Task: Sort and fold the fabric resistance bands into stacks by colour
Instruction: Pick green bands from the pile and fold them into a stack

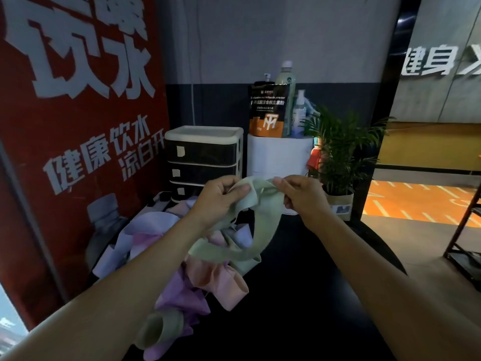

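A pale green band (256,204) is held up above the dark worktop (299,295), its upper edge pinched by the curled fingers of the left hand (221,196) and of the right hand (302,195), while its loop is left hanging down towards the heap. Along the worktop's left edge a loose heap of lilac bands (145,230), pink bands (221,280) and one rolled green band (161,329) is spread, and at the far edge a small drawer unit (204,155) and a potted plant (338,152) are seen
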A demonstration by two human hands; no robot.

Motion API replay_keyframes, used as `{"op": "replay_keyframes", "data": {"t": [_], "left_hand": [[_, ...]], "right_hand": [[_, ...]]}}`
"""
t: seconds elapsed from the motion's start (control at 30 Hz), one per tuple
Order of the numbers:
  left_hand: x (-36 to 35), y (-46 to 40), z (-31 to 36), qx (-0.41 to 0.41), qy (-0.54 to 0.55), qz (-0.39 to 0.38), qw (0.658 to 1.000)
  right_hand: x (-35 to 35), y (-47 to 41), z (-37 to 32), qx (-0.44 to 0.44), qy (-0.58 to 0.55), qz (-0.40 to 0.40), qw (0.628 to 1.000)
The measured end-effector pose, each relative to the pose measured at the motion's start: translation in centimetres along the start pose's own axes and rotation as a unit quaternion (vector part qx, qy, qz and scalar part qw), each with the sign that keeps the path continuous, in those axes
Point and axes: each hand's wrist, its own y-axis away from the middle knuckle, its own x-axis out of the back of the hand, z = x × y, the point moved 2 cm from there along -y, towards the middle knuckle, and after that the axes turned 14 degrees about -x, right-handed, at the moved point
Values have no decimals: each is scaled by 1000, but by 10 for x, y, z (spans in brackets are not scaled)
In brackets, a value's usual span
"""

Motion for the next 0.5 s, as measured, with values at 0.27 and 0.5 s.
{"op": "replay_keyframes", "data": {"t": [0.27, 0.5], "left_hand": [[-19, -9, 5, 25, 17, -2, 1000], [-31, -14, 16, -7, 25, -23, 999]], "right_hand": [[12, 14, -13, 120, 173, 44, 977], [-3, 20, -39, 131, 192, 10, 973]]}}
